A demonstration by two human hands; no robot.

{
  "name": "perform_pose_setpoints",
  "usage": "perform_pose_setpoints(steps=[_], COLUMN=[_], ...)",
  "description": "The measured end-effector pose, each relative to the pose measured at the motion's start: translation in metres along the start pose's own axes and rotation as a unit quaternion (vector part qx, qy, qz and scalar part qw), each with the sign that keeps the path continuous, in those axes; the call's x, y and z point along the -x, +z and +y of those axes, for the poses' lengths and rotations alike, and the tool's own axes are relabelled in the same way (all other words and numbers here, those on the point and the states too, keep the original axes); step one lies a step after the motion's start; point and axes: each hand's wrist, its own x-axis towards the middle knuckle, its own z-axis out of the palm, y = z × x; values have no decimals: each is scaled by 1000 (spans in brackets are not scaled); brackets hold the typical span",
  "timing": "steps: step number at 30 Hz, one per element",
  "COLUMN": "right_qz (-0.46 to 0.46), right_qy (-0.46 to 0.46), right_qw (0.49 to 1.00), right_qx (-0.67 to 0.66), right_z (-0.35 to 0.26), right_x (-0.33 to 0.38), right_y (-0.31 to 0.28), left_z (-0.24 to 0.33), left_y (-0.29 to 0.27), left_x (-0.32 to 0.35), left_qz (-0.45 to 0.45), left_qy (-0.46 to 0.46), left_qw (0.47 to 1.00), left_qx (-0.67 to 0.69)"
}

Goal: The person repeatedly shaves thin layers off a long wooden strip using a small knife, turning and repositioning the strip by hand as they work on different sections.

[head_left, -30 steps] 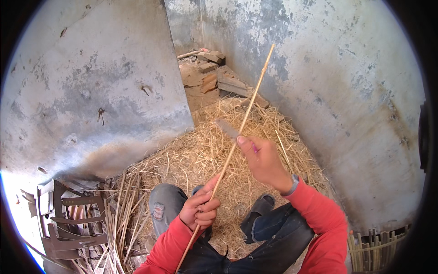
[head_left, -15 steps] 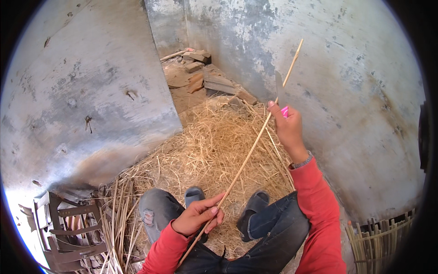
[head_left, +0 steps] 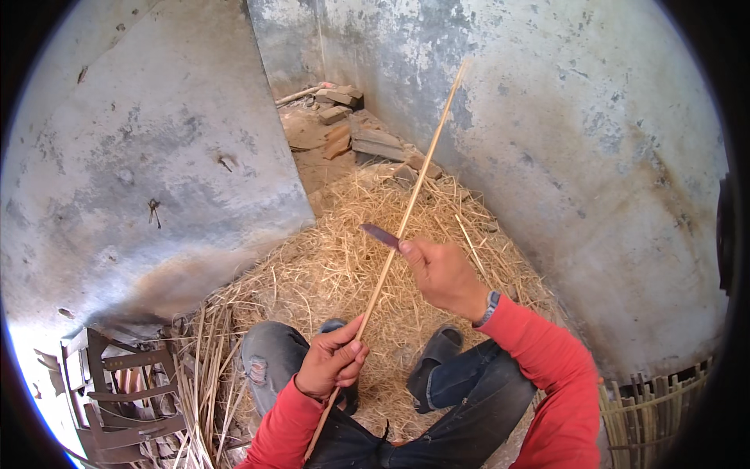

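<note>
Head view, centre: the right hand [head_left: 449,281] pinched a knife [head_left: 378,234] across a stick [head_left: 427,160]; lower centre, the left hand [head_left: 330,367] pinched the stick. A downward slip risked cutting the left hand.

a patchy grey-white plastered wall [head_left: 586,141] rises on the right; near its foot lie stacked brown-grey bricks [head_left: 342,97]. a dark brown barred frame [head_left: 137,361] sits lower left, a row of thin wooden slats [head_left: 648,418] lower right.
</note>
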Motion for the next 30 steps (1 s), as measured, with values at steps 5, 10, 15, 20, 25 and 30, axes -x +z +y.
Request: perform_pose_setpoints(steps=[5,10,15,20,25,30], right_qz=[-57,-136,-87,-51,127,196], right_qy=[-6,-49,38,90,140,148], right_qw=[998,989,987,978,958,951], right_qx=[7,-26,-127,-183,-214,-186], right_z=[-17,-33,-25,-15,30,83], right_x=[18,42,16,-17,-40,-41], right_y=[15,38,19,-3,-35,-64], left_z=[-2,-3,-4,-6,0,-13], left_y=[-5,-8,-8,-4,1,-11], left_x=[-1,-3,-7,-4,5,9], left_qz=[5,3,-63,-86,-102,-100], left_qy=[3,1,12,-4,-69,-54], left_qw=[1000,1000,993,995,992,988], left_qx=[15,24,102,48,-42,-106])
